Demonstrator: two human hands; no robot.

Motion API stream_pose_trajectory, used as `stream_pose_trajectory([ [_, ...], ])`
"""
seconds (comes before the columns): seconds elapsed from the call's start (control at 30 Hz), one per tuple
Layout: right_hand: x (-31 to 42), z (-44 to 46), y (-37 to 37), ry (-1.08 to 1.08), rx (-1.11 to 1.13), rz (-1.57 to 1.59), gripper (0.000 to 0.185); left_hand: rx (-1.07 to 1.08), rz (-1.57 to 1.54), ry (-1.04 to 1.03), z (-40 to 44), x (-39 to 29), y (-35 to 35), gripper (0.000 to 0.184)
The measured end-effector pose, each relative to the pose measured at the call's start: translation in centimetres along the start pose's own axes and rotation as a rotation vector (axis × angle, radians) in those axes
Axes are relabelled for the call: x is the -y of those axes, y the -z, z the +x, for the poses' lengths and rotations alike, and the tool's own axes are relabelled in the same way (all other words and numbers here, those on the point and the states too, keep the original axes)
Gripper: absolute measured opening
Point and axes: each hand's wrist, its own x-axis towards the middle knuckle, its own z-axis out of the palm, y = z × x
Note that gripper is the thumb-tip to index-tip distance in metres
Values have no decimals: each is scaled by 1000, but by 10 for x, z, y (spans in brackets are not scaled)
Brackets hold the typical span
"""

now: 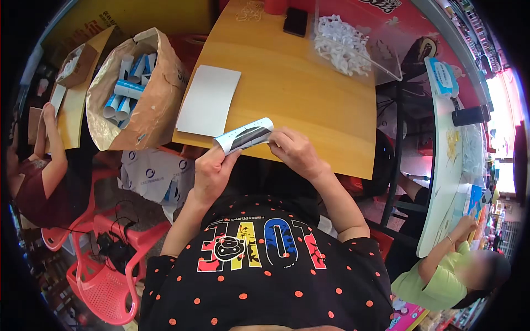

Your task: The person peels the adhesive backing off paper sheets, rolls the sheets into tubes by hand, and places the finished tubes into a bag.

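Observation:
Between my hands, at the near edge of the wooden table, is a printed sheet rolled into a tube, with blue, white and dark print on its outside. My left hand grips its left end, with fingers partly hidden by the paper. At the other end, my right hand pinches the sheet's edge between thumb and fingers. Just beyond my left hand lies a stack of white sheets. Left of the stack, a brown paper bag holds several similar blue and white rolled tubes.
The wooden table carries a dark phone, rubber bands and a clear bin of white plastic pieces. Pink chairs stand at the left. One person sits far left, another in green at the right.

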Motion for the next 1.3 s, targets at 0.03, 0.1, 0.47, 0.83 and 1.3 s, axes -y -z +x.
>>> stream_pose_trajectory([
  [0.03, -1, 2, 1, 0, 2, -4, 15, -3, 3, -8, 2, -2, -1, 20],
  [0.1, -3, 7, 2, 9, -24, -17, 16, -32, 16, -9, 6, -7, -5, 18],
  [0.47, -13, 13, 2, 19, -182, -12, 24, -161, 123, -261, 17, -14, -18, 15],
  [0.83, -14, 10, -3, -6, -176, -10, 27, -165, 175, -259, 8, -11, -20, 16],
  [1.3, -14, 5, -10, -83, -194, 45, 22, -170, 185, -279, 4, -7, -20, 17],
])
